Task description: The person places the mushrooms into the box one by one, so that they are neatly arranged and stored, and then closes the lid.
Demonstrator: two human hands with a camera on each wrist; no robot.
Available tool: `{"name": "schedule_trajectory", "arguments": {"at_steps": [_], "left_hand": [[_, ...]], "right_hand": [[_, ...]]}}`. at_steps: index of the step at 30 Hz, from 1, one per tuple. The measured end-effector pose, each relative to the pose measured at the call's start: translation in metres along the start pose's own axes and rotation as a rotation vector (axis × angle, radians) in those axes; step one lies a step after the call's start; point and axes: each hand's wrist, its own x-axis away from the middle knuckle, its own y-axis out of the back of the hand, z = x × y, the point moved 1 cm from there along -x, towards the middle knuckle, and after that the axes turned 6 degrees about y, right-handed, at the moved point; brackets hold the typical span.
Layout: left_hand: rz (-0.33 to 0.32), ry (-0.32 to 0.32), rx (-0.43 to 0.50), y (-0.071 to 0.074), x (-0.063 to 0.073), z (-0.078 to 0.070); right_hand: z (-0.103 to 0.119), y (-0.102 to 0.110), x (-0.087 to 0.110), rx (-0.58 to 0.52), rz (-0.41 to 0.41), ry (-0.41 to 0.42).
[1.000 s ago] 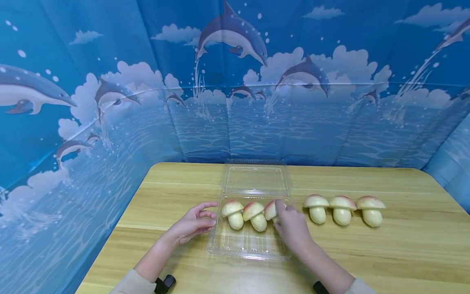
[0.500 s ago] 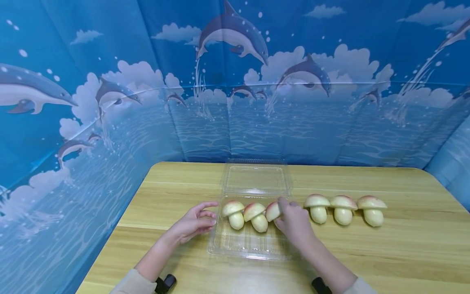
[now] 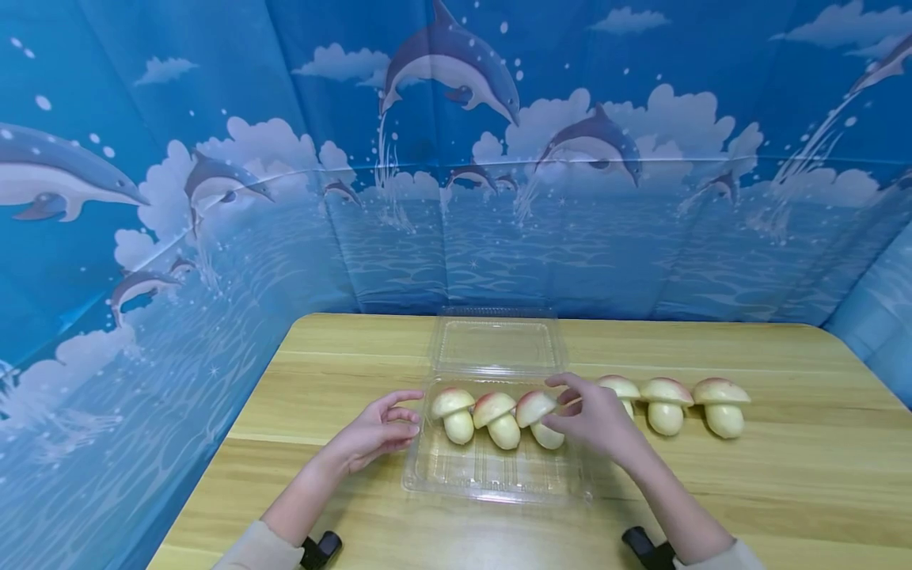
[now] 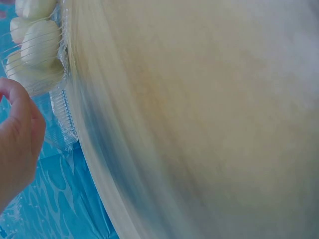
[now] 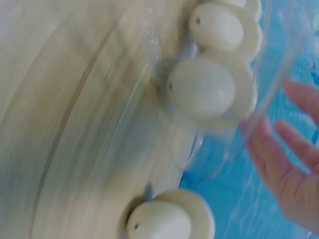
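Note:
In the head view a clear plastic clamshell box (image 3: 492, 484) lies open on the table. Three pale toy mushrooms with reddish caps sit in a row along its back half: a left one (image 3: 453, 413), a middle one (image 3: 498, 419) and a right one (image 3: 536, 408). My right hand (image 3: 602, 416) hovers just beside the right mushroom, thumb and fingers spread, holding nothing. At the box's left side my left hand (image 3: 381, 431) stays loosely curved, close to the wall; whether it touches is unclear. In the right wrist view the right hand's fingers (image 5: 271, 154) are apart from the mushrooms (image 5: 202, 89).
Three more toy mushrooms stand in a row right of the box, including a middle one (image 3: 666, 407) and a far right one (image 3: 721, 407); the nearest is partly behind my right hand. The lid (image 3: 499, 347) lies back toward the dolphin curtain (image 3: 499, 245) behind the wooden table (image 3: 784, 491).
My right hand has let go of the right mushroom in the box and moved right, its fingers spreading. That mushroom now shows almost whole. The left hand has not moved.

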Motion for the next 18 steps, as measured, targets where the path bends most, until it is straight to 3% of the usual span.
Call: {"name": "schedule_trajectory", "arguments": {"at_steps": [5, 13, 18], "left_hand": [[-0.002, -0.003, 0.001, 0.000, 0.000, 0.000], [-0.001, -0.006, 0.014, 0.000, 0.001, 0.001], [0.017, -0.017, 0.016, 0.000, 0.000, 0.001]], "right_hand": [[-0.016, 0.012, 0.005, -0.201, 0.037, -0.015], [-0.035, 0.031, 0.017, -0.340, 0.026, -0.100], [-0.046, 0.044, 0.026, -0.373, 0.010, -0.124]]}}
